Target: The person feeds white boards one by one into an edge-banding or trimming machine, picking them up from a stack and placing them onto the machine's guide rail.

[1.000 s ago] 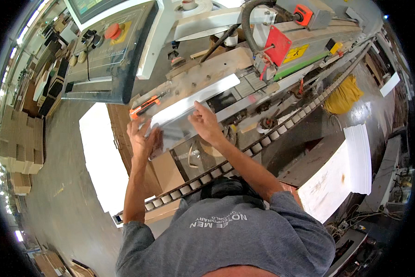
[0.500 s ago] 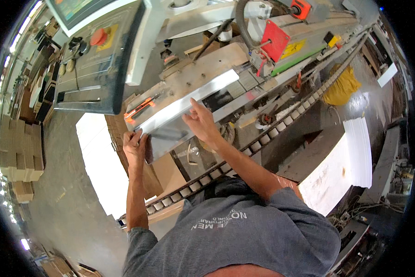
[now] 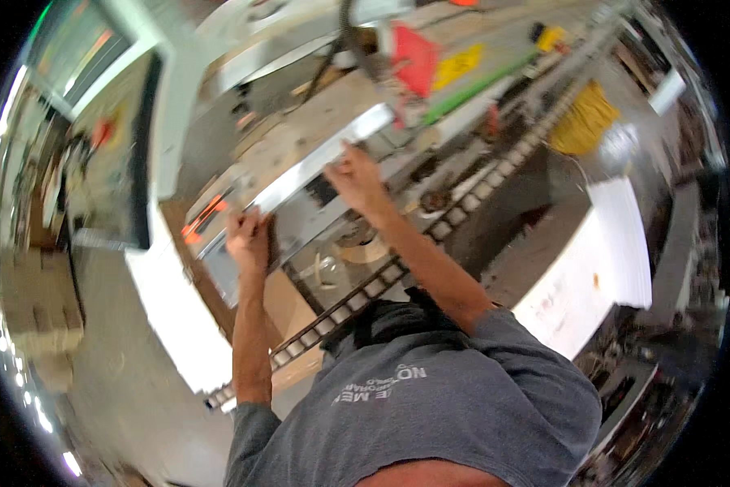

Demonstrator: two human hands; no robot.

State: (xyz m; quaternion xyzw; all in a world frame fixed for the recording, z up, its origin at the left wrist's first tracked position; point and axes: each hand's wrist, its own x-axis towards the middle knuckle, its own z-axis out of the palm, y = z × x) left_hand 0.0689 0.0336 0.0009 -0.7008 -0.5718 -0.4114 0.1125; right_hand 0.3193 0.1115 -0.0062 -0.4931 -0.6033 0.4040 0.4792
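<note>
A long, narrow white strip point(image 3: 312, 166) lies slantwise over the worn machine table point(image 3: 288, 122), its far end raised toward the upper right. My left hand point(image 3: 248, 237) is closed at the strip's near end, fingers and thumb pinching its edge. Farther along, my right hand point(image 3: 355, 180) has its fingers bent against the strip's near edge, with the index finger touching it; motion blurs the fingertips. An orange-handled utility knife point(image 3: 206, 217) rests on the table just left of my left hand.
A row of pale rollers point(image 3: 365, 294) runs diagonally between my body and the machine. To the left stands a control panel point(image 3: 109, 154). A red plate point(image 3: 413, 58) and a green bar point(image 3: 480, 88) lie beyond my right hand. White sheets point(image 3: 576, 276) are at right, a yellow bag point(image 3: 584, 120) behind them.
The view has swung, so the machine appears farther left and blurred. Against the table, the strip and both hands have shifted rightward, away from the knife. My right fingers have curled in closer.
</note>
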